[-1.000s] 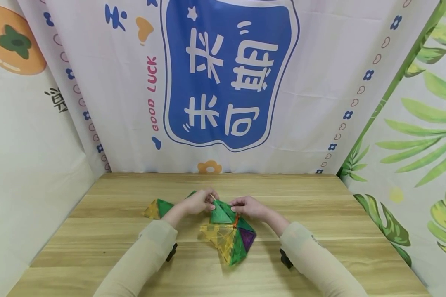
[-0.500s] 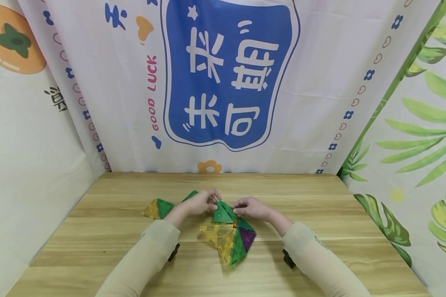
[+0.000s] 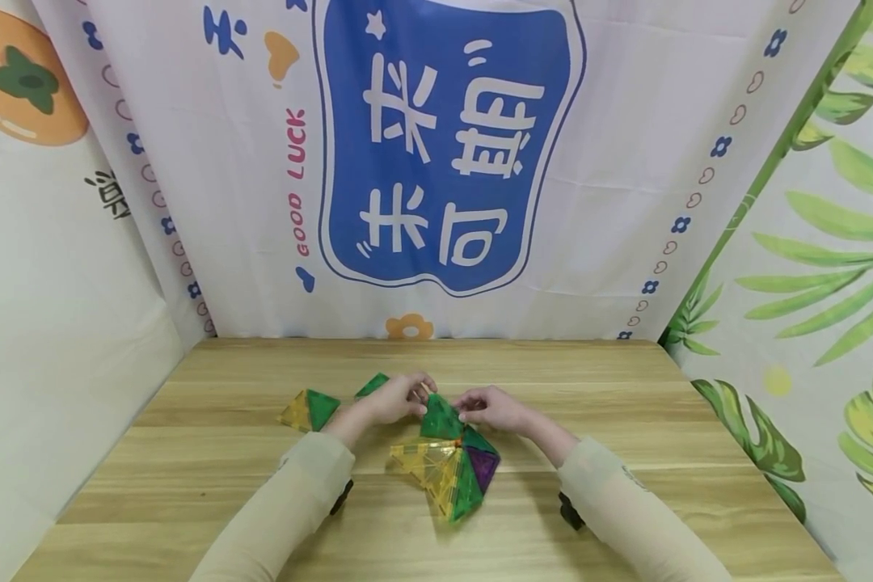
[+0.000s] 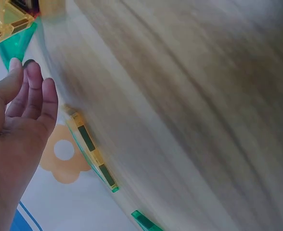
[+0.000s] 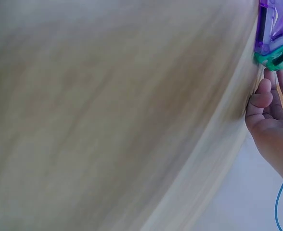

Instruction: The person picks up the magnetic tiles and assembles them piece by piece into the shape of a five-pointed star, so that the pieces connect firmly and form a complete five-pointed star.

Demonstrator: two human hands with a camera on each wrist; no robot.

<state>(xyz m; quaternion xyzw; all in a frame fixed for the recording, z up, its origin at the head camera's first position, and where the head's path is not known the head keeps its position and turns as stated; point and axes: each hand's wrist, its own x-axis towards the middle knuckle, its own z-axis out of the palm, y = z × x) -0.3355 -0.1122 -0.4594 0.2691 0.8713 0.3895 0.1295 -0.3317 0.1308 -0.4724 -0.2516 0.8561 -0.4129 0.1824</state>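
Observation:
In the head view, my left hand (image 3: 396, 398) pinches the left corner of a raised green magnetic tile (image 3: 440, 417). My right hand (image 3: 496, 409) pinches the same tile's right edge. The green tile stands over a flat cluster of joined see-through tiles: yellow tiles (image 3: 423, 462), a purple triangle (image 3: 483, 464) and more green triangles (image 3: 467, 493). In the left wrist view, thumb and fingers close on the green tile (image 4: 17, 45) below a yellow one. The right wrist view cuts off most of the right hand (image 5: 276, 110), close under a green-edged purple tile (image 5: 278, 21).
On the wooden table (image 3: 189, 485), a yellow-and-green tile pair (image 3: 311, 409) lies left of the cluster. Another green tile (image 3: 371, 383) lies partly behind the left hand. A printed cloth (image 3: 262, 242) hangs along the table's back edge.
The raised green tile has shifted slightly right and turned, its face narrowing in view. My left hand has moved a little right with it; the right hand has barely moved.

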